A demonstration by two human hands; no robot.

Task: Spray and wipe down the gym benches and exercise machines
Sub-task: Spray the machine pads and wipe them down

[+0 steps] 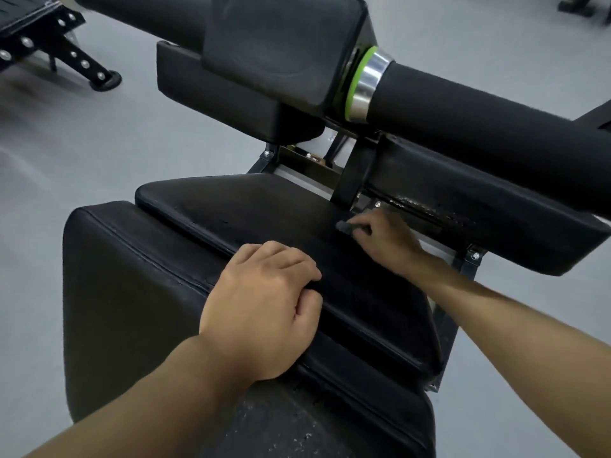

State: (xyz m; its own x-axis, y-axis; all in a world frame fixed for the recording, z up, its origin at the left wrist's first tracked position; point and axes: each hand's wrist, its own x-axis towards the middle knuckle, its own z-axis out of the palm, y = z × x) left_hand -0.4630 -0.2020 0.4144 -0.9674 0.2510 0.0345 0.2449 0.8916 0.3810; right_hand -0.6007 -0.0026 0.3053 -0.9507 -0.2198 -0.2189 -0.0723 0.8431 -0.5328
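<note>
Black padded gym machine [231, 100], matte vinyl all over, stitched seams. White specks and scuffing on the lowest cushion and the long side pad. Flat seat pad [264, 209] dead centre, sloping down toward the camera, sitting on top of a big boxy lower cushion [132, 292].

Right hand [383, 241] out at the far right edge of the seat pad, fingertips [358, 226] pinched tight on a small dark grey wad [344, 226] and pressing it to the vinyl. Way too small and blurry to identify properly. Left hand [261, 309] planted on the near edge of the same pad, right over the seam with the lower cushion. Fingers curled together into a loose fist, thumb tucked alongside, nothing visible inside.

Metal bracket [471, 262] just beside the right wrist, then the long side pad [463, 209] beyond. Above that, a fat foam roller [496, 133] with a chrome collar [372, 81] and green ring [355, 84], overhanging the far end and blocking most of the frame behind. Squarish head pad [281, 44] up top. Grey floor [82, 160] all round, another bit of black kit [49, 44] top left.
</note>
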